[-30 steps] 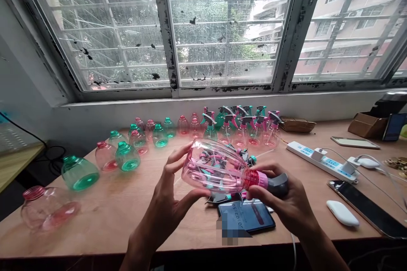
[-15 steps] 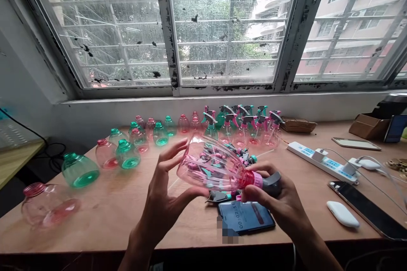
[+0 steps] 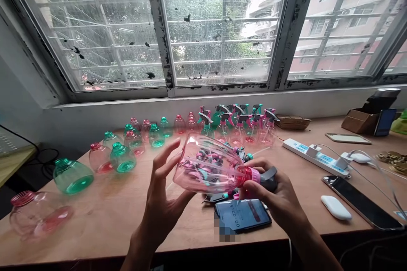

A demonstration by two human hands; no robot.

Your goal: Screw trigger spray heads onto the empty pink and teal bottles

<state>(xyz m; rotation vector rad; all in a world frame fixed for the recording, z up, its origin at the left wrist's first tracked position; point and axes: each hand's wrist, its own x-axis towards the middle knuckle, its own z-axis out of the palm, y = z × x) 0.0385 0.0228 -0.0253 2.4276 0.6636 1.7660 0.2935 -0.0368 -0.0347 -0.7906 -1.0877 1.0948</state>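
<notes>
A clear pink spray bottle [image 3: 206,165] lies tilted on its side in the air, its base toward the left. My right hand [image 3: 273,194] is closed around its neck end, at the pink collar and the dark grey trigger head [image 3: 269,179]. Beside the base, my left hand [image 3: 165,190] has its fingers and thumb spread apart; whether it touches the plastic I cannot tell. Through the bottle shows a pile of pink, green and grey spray heads [image 3: 248,157] on the table.
Several open pink and green bottles, such as a green one [image 3: 73,175], stand at left. Bottles with spray heads [image 3: 243,129] stand by the wall. A phone with a timer [image 3: 243,215], a power strip [image 3: 314,157], a white case [image 3: 336,207] and a dark phone [image 3: 362,202] lie on the wooden table [image 3: 111,224].
My left hand's fingers and thumb have drawn back a little from the bottle's base. The right hand keeps its hold on the neck end. The whole view has shifted slightly.
</notes>
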